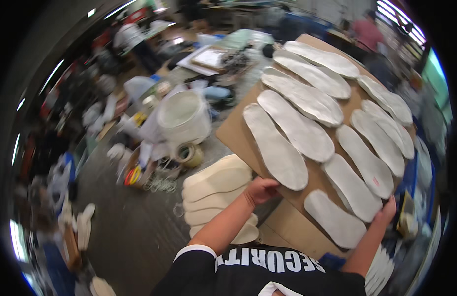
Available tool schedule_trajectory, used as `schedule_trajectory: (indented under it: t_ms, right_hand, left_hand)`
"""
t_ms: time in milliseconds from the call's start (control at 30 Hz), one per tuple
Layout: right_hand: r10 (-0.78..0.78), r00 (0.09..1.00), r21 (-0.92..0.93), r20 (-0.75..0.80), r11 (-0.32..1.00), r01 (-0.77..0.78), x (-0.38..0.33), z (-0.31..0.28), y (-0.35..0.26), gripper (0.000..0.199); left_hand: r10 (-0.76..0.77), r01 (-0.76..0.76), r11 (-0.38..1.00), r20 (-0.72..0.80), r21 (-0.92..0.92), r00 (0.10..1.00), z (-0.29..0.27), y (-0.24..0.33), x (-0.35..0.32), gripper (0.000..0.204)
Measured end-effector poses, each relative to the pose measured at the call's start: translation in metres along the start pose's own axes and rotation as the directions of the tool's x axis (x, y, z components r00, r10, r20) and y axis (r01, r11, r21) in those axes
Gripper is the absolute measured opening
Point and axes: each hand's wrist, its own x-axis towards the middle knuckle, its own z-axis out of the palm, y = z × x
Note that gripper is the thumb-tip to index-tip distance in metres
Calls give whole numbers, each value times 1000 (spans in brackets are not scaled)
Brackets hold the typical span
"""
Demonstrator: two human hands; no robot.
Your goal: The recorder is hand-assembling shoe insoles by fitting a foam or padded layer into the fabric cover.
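A flat brown board is held up in front of me, tilted, with several white shoe insoles lying in two rows on it. My left hand closes on the board's near left edge, its fingers partly hidden underneath. At the near right edge my right hand grips the same board beside the insoles, with fingers also mostly out of sight below it. Just left of my left forearm, cream insoles lie overlapping on the dark table.
Left of the board stand a white plastic bucket, a roll of tape and an open box of small items on the table. More insoles are stacked at my lower right. People are farther back, blurred.
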Motion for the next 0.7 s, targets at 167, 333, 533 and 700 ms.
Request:
schedule_trajectory:
  t_ms: [167, 333, 533, 700]
  right_hand:
    - [135, 924, 103, 358, 978, -183, -67, 52, -53, 30]
    - [135, 632, -2, 763, 978, -207, -128, 134, -33, 28]
    - [385, 198, -273, 901, 861, -429, -376, 213, 17, 36]
    - [488, -35, -452, 872, 774, -443, -531, 223, 134, 26]
  left_hand:
    - [245, -238, 966, -62, 100, 968, 19, 2, -128, 51]
    - [622, -560, 779, -237, 282, 747, 48, -16, -275, 52]
    - [888, -849, 376, -405, 370, 217, 54, -57, -452, 59]
    - [866, -789, 233, -491, 568, -99, 44, -99, -585, 66]
